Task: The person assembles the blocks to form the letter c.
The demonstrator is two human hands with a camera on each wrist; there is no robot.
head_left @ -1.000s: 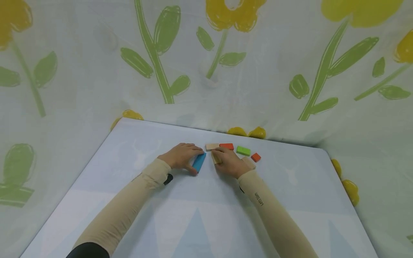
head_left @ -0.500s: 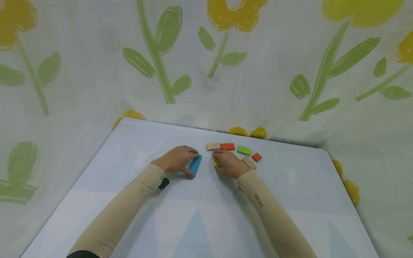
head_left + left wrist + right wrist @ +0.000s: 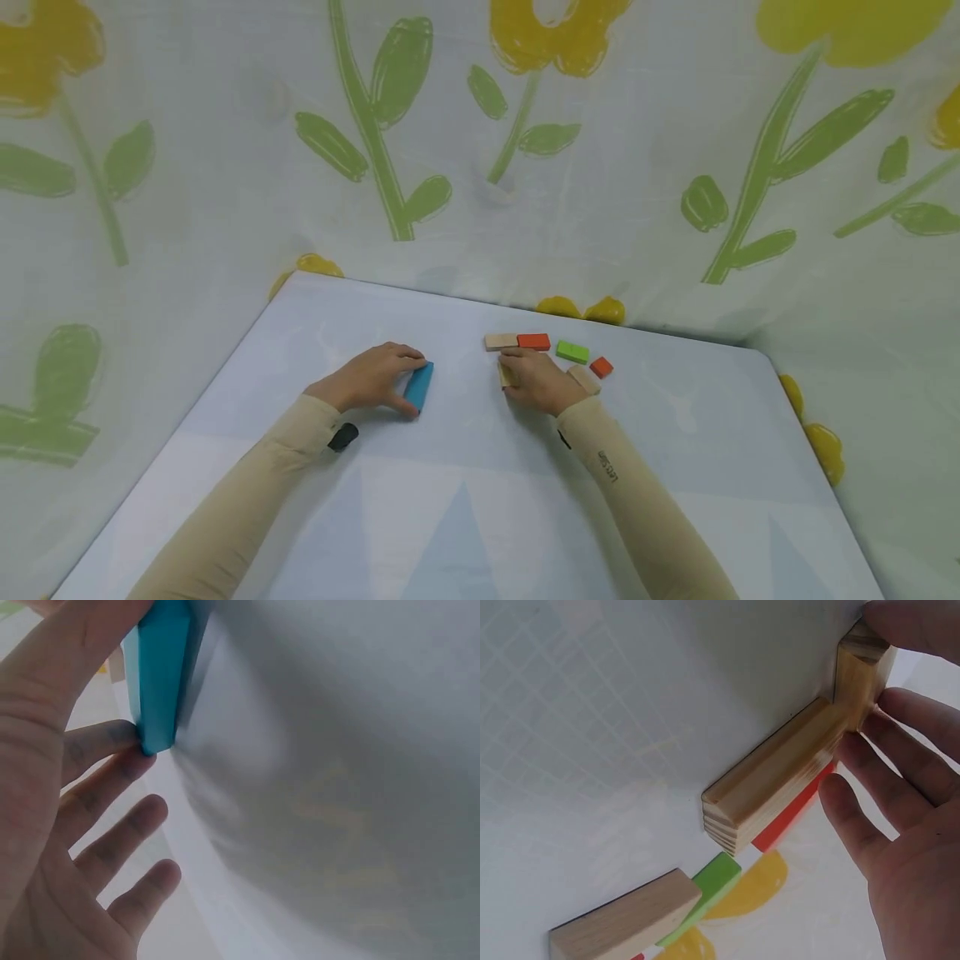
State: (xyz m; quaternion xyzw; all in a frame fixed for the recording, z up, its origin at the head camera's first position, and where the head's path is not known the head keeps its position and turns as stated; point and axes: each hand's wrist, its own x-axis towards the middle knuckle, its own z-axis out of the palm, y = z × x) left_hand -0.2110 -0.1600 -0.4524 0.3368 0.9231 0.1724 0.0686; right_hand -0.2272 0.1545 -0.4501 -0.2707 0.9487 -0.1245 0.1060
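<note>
In the head view my left hand pinches a blue block lengthwise, thumb at the near end and fingers at the far end. The left wrist view shows that blue block with the ring and little fingers held off it. My right hand grips a plain wooden block between thumb and fingertips, to the right of the blue one. A second wooden block lies against the gripped wooden block in the right wrist view; the hand seems to cover it in the head view.
Behind the right hand, another wooden block and a red block lie end to end. To their right are a green block, a small red block and a wooden block. The white table meets a flower-patterned curtain at its back edge.
My left hand has moved left and slightly nearer with the blue block, widening the gap to the right hand. The right hand stays nearly in place on its wooden block.
</note>
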